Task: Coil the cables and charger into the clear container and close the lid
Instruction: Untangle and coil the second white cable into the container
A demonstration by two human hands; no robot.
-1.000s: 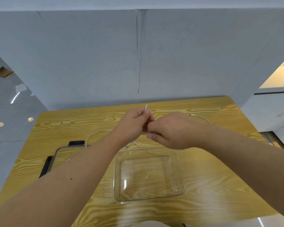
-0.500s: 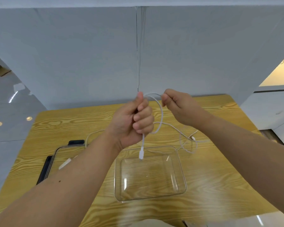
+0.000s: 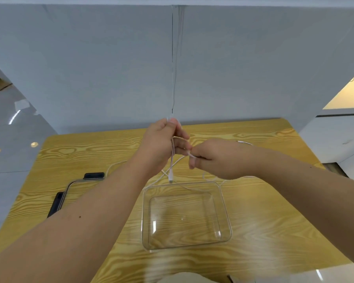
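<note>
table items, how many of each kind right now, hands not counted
Clear plastic container, open and empty: 1
Clear lid with black clips, lying left of the container: 1
Thin white cable, held in both hands: 1 that can be told; the loose strands may be more
Total: 3

Item count, wooden table view
One clear rectangular plastic container (image 3: 186, 215); one clear lid with black clips (image 3: 70, 190); one thin white cable (image 3: 172, 160); two bare hands: left (image 3: 161, 146), right (image 3: 217, 160).
</note>
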